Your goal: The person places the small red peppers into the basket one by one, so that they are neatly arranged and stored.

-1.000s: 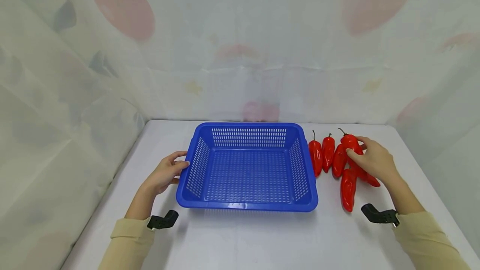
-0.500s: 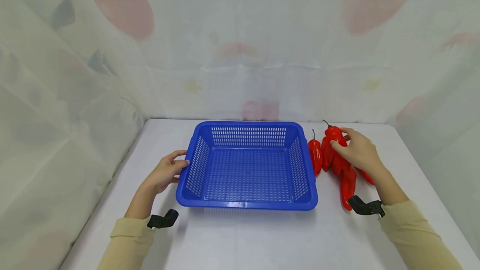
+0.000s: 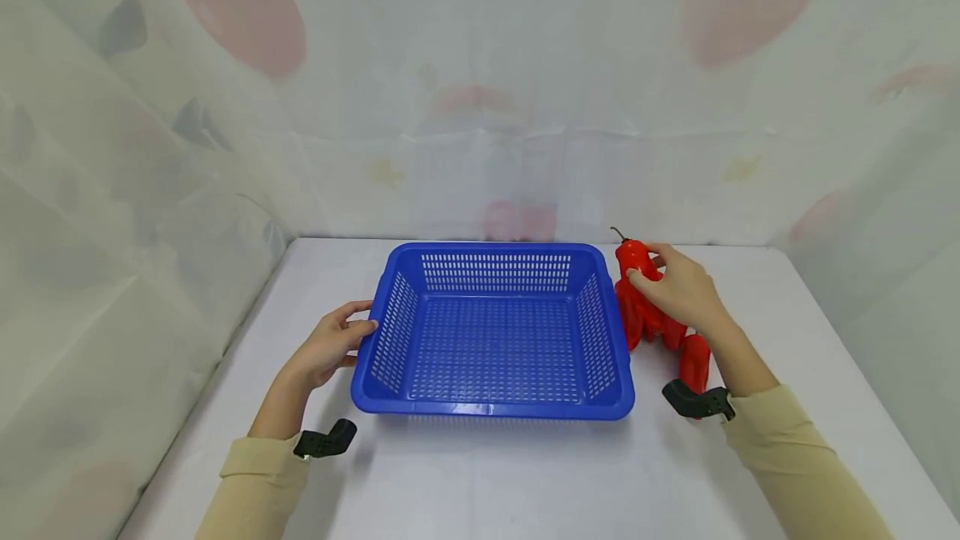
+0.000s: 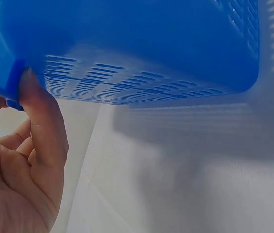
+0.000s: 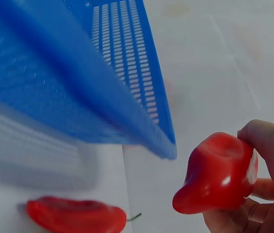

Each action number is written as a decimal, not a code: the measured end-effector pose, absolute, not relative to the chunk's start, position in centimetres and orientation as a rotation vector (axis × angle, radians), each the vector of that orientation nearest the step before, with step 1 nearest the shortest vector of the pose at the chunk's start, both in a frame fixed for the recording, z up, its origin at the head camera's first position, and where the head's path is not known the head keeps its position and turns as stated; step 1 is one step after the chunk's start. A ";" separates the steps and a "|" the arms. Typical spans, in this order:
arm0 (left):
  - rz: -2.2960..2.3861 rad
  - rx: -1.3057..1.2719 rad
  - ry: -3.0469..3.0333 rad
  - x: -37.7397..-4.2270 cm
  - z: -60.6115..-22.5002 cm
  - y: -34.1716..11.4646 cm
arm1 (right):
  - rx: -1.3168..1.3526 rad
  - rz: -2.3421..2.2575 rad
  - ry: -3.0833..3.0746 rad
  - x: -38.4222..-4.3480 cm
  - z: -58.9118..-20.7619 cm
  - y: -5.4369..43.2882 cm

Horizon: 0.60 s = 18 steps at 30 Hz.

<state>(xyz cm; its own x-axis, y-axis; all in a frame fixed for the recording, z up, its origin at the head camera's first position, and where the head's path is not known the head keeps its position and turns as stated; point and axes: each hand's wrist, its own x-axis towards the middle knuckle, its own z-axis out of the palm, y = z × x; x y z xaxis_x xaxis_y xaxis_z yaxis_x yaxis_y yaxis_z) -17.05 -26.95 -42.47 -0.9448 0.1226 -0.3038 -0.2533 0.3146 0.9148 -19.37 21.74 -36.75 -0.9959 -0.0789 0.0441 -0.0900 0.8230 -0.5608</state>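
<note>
Pale sheeting, printed with faint pink shapes and small yellow ones, is enclosing the far side and both flanks of a white table. On the near side, a person in beige sleeves is working with both hands, a black device projecting at each cuff. Occupying the middle of the scene, a rectangular blue basket with slotted walls is facing upward and showing its bare interior. The left hand is pinching the basket's left rim, its thumb pressing on the edge while other fingers are lying outside and below. The right hand is grasping a glossy red pepper between thumb and fingers; this pepper is hanging just outside the basket's right wall, its thin stem pointing up and toward the far left. In the right wrist view, it is showing clear of the basket. Further red peppers are lying on the table beneath and beside the right hand, partly hidden, so their number cannot be told. Among them, one nearer pepper is lying close to the right wrist.
</note>
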 end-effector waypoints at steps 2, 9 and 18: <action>1.661 -0.120 2.277 -17.0 -42.4 -26.9 | 0.142 0.928 -2.978 -19.5 -36.7 21.2; 1.652 -0.114 2.280 -16.9 -42.3 -26.9 | 0.171 0.989 -2.956 -19.9 -37.1 19.2; 1.672 -0.091 2.250 -16.8 -42.0 -26.9 | 0.237 1.034 -2.930 -20.4 -37.5 16.3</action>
<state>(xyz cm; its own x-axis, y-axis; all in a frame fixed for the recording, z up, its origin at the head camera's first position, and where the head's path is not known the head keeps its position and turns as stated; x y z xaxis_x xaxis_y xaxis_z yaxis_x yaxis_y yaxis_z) -16.79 -26.92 -42.04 -0.9416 0.1464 -0.3032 -0.2480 0.3072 0.9188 -20.38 16.29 -37.46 -0.9881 -0.1347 0.0740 -0.1513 0.7683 -0.6220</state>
